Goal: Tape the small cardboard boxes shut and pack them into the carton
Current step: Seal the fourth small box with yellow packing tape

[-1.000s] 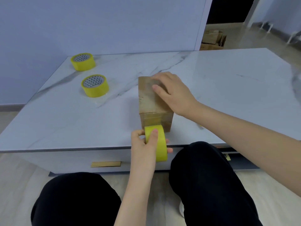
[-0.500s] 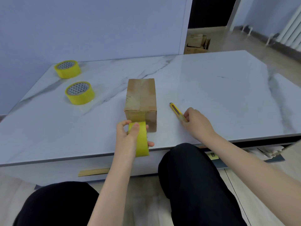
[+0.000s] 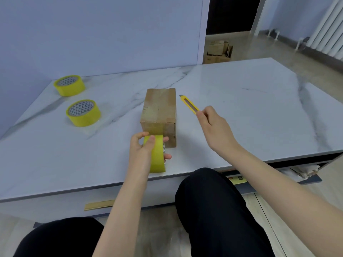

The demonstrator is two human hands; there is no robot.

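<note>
Right hand (image 3: 215, 130) now gripping yellow cutter (image 3: 189, 103), marble table (image 3: 250, 112), radiator (image 3: 326, 28) beyond

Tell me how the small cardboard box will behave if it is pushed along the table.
The cardboard box will likely slide rather than tip: it lies long side down on the smooth, glossy table. It probably feels light, being small plain cardboard. Its walls look stiff, with crisp edges.

Pale blue wall (image 3: 102, 34), white radiator (image 3: 326, 28), wood floor (image 3: 259, 47), dark doorway (image 3: 232, 13).
</note>
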